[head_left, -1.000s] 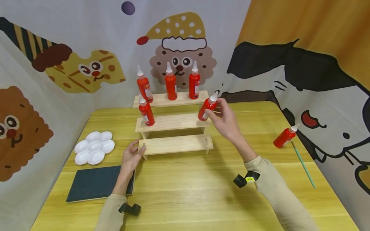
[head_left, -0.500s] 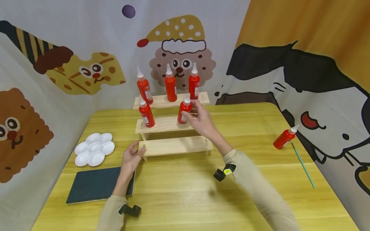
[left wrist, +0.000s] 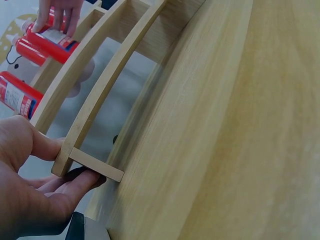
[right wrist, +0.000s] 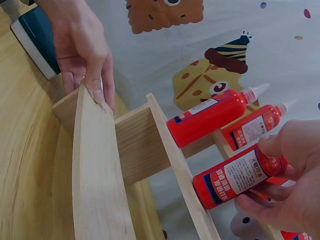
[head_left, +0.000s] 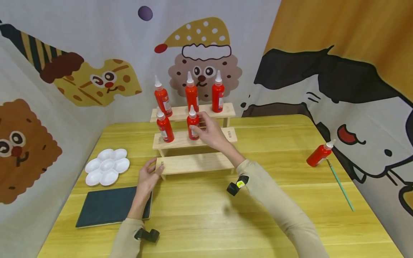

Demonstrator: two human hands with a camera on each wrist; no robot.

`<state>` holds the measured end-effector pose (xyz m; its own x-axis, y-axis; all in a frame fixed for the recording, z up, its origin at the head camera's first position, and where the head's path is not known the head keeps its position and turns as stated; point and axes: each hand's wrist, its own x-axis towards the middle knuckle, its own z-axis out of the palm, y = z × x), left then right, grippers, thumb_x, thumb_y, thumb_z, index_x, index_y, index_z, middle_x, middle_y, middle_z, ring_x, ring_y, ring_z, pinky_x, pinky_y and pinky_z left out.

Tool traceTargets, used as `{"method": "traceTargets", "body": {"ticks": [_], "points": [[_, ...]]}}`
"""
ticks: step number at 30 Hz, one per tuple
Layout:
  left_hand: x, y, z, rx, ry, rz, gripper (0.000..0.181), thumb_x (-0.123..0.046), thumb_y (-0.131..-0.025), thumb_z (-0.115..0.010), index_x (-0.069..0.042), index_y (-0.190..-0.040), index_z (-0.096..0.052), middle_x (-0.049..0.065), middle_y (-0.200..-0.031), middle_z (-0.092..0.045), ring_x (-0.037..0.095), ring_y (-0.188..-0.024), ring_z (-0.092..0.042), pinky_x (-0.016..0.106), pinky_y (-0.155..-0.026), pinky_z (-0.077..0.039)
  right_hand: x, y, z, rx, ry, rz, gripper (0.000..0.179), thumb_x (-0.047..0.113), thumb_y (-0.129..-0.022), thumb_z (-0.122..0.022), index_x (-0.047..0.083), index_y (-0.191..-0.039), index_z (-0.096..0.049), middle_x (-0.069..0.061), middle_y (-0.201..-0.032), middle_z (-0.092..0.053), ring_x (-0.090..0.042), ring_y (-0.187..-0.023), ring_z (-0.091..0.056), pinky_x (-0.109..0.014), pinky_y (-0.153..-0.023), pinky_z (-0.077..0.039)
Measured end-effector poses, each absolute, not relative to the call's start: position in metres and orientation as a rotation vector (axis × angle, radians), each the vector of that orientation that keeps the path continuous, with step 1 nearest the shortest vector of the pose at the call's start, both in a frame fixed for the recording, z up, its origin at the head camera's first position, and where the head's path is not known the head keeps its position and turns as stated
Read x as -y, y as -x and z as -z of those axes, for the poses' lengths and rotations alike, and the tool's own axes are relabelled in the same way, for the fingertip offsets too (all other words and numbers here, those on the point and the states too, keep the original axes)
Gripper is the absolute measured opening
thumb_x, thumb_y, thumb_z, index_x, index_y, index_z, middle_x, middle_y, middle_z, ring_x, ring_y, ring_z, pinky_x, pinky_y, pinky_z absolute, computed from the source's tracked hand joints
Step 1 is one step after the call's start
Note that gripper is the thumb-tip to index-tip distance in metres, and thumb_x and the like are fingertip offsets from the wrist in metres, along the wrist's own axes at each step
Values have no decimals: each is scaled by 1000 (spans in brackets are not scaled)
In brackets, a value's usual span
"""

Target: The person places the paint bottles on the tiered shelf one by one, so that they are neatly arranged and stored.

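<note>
My right hand point(head_left: 211, 133) holds a red squeeze bottle point(head_left: 192, 121) with a white pointed cap, upright at the middle step of a three-step wooden display rack point(head_left: 193, 163). In the right wrist view, thumb and fingers grip the sides of this labelled bottle point(right wrist: 232, 177), its base right at the step. At the rack's lowest step, my left hand point(head_left: 148, 177) pinches the left end; the left wrist view has the thumb on top and fingers point(left wrist: 80, 187) underneath. Another red bottle point(head_left: 165, 129) stands at the left of the middle step. The top step bears three more, among them the right-hand bottle point(head_left: 217, 96).
A white flower-shaped paint palette point(head_left: 107, 166) lies on the table at left, above a dark flat book-like pad point(head_left: 106, 206) beside my left forearm. Far right, one red bottle point(head_left: 318, 154) stands near a green-handled paintbrush point(head_left: 340, 186). A cartoon-printed curtain point(head_left: 251, 28) hangs behind.
My right hand has carried its bottle leftward along the middle step, from the right end to about the middle. The left hand has kept its grip on the rack.
</note>
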<state>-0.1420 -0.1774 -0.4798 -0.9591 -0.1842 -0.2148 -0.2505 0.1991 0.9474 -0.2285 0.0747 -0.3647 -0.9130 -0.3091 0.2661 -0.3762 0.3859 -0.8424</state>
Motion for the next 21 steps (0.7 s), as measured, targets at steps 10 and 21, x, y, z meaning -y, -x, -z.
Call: {"method": "traceTargets", "body": {"ticks": [10, 21], "points": [[175, 142, 479, -2404, 442, -1878, 58, -16, -100, -65, -5, -153, -43, 29, -144, -54, 26, -118, -64, 10, -74, -49, -76, 230, 359, 2640, -611, -1559, 47, 17, -101, -64, 8, -143, -46, -16, -137, -60, -30, -121, -62, -41, -103, -52], [176, 143, 480, -2371, 449, -1872, 58, -15, -102, -61, -9, -155, -40, 27, -148, -52, 33, -124, -61, 17, -82, -53, -102, 215, 342, 2619, -585, -1492, 47, 20, -100, -66, 3, -140, -48, -19, -139, -59, -35, -129, -56, -47, -112, -44]]}}
